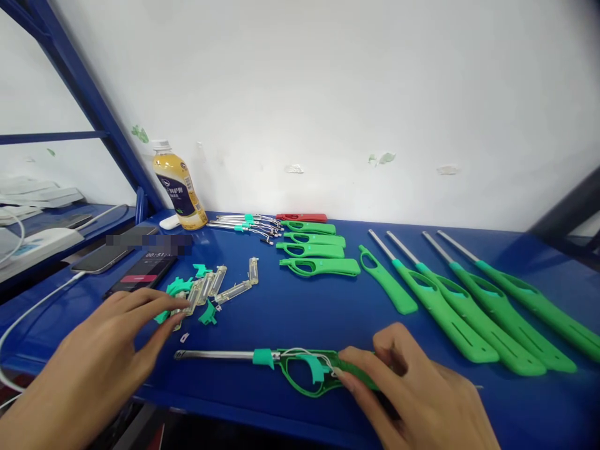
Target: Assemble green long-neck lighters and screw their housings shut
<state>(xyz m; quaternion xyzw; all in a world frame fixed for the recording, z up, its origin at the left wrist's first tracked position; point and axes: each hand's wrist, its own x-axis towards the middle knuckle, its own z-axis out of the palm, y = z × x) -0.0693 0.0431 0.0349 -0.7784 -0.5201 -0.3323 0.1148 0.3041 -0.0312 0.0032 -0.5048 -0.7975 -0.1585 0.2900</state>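
Note:
My left hand (126,331) is at a small pile of clear plastic fuel tanks (218,280), its thumb and fingertips closed around one at the near end. Teal triggers (207,314) lie beside the tanks. My right hand (412,387) grips the handle end of an opened green lighter half-shell (312,392) near the table's front edge. In that shell sit a metal tube (215,354) with a teal collar, pointing left, a teal trigger (317,370) and thin white wires. My fingers cover the shell's right part.
Finished long green lighters (450,312) lie at the right, beside a loose green half-shell (388,280). Several half-shells (323,267), one red, and metal tubes with wires (239,226) lie at the back. A bottle (180,187) and phones (145,269) stand and lie left.

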